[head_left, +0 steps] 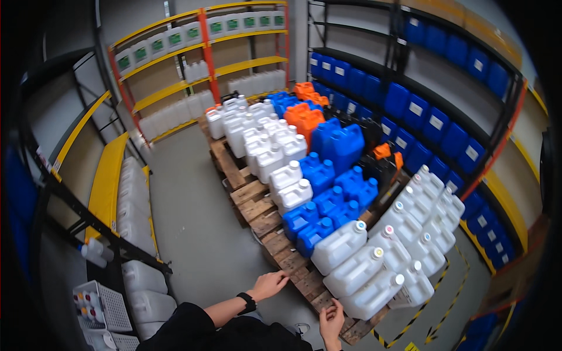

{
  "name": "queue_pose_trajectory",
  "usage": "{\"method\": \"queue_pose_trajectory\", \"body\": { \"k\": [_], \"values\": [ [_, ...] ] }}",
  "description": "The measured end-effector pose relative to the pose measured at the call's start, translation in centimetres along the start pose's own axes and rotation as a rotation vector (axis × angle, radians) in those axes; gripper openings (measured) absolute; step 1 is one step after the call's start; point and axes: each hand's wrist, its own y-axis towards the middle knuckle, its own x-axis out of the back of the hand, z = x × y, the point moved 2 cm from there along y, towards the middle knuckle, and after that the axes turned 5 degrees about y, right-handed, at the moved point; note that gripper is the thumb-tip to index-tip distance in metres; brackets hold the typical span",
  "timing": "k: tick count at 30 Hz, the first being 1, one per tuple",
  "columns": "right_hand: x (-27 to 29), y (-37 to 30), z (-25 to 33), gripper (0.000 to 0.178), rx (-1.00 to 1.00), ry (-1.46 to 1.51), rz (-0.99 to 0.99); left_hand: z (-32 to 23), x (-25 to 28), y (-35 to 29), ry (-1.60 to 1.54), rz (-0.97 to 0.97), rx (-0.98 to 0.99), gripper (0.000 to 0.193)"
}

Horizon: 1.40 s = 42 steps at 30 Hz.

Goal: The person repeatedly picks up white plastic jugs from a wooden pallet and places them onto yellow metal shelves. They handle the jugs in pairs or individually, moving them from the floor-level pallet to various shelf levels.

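My left hand, with a dark watch on its wrist, is at the near edge of the wooden pallet. Its fingers point right, loosely stretched, and nothing shows in them. Farther right, my right hand is beside the pallet's near corner, fingers apart and holding nothing. Whether either hand touches the wood I cannot tell. Closest to my right hand stands a translucent white jerrycan with a white cap. Several similar cans with coloured caps surround it. Behind them are small blue jerrycans and white jerrycans.
Orange, large blue and black jerrycans stand farther back. Racks of containers line the walls. At lower left are a white basket and large white containers. Yellow-black tape marks the grey floor.
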Motion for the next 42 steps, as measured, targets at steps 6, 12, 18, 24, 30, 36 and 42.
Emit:
{"method": "queue_pose_trajectory", "body": {
  "k": [6, 12, 18, 24, 30, 36, 42],
  "values": [
    [-10.0, 3.0, -2.7, 0.054, -0.042, -0.428, 0.678, 28.1, -3.4, -14.8, 0.025, -0.011, 0.548, 0.039],
    [-20.4, 4.3, -18.4, 0.049, -0.197, -0.627, 0.757, 44.8, -3.5, -33.3, -0.042, 0.293, 1.01, 0.041],
    [-25.0, 1.6, -27.8, 0.017, -0.279, -0.53, 1.006, 49.9, -7.2, -43.4, 0.041, 0.023, 0.957, 0.042],
    [-35.7, 6.7, -22.3, 0.02, -0.512, -0.517, 1.066, 54.8, -4.6, -37.0, -0.096, -0.01, 0.901, 0.04],
    [-44.9, 13.6, -23.9, 0.023, -0.121, -0.073, 1.79, 61.7, 3.6, -27.7, -0.278, -0.297, 0.829, 0.04],
    [-66.6, 20.0, -18.5, 0.02, -0.662, -0.322, 0.817, 72.1, 16.1, -23.2, -0.183, -0.162, 0.979, 0.042],
    [-86.1, 30.7, -12.3, 0.034, -0.671, -0.526, 1.008, 79.8, 23.8, -17.7, -0.232, -0.412, 1.006, 0.04]
  ]
}}
